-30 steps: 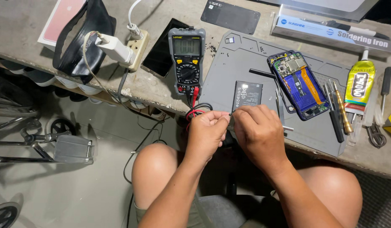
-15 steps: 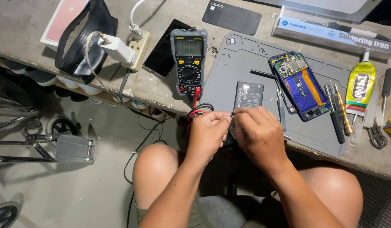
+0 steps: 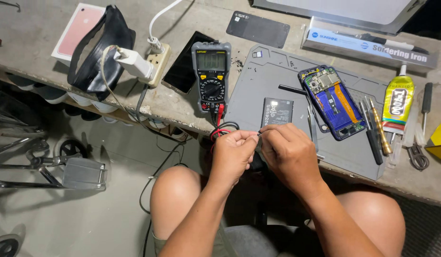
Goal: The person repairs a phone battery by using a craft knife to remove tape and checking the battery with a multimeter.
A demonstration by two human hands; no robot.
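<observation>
My left hand (image 3: 235,153) and my right hand (image 3: 289,154) meet at the near edge of a grey work mat (image 3: 273,76), fingertips pinched together on a thin probe tip (image 3: 258,134). Red and black test leads (image 3: 221,129) run from under my left hand up to a grey multimeter (image 3: 211,75) lying on the bench. Just beyond my fingers lies a flat black phone battery (image 3: 277,112). An opened phone (image 3: 331,102) with its blue and orange insides showing lies on the mat to the right.
Screwdrivers and picks (image 3: 375,131), a yellow glue tube (image 3: 396,102) and a long white box (image 3: 368,45) sit at the right. A dark phone (image 3: 185,64), a power strip with a charger (image 3: 144,64), a black strap (image 3: 94,52) and a pink-topped box (image 3: 77,31) lie left. My bare knees are below the bench edge.
Both hands have stayed together at the mat's near edge, with only small shifts of the fingers.
</observation>
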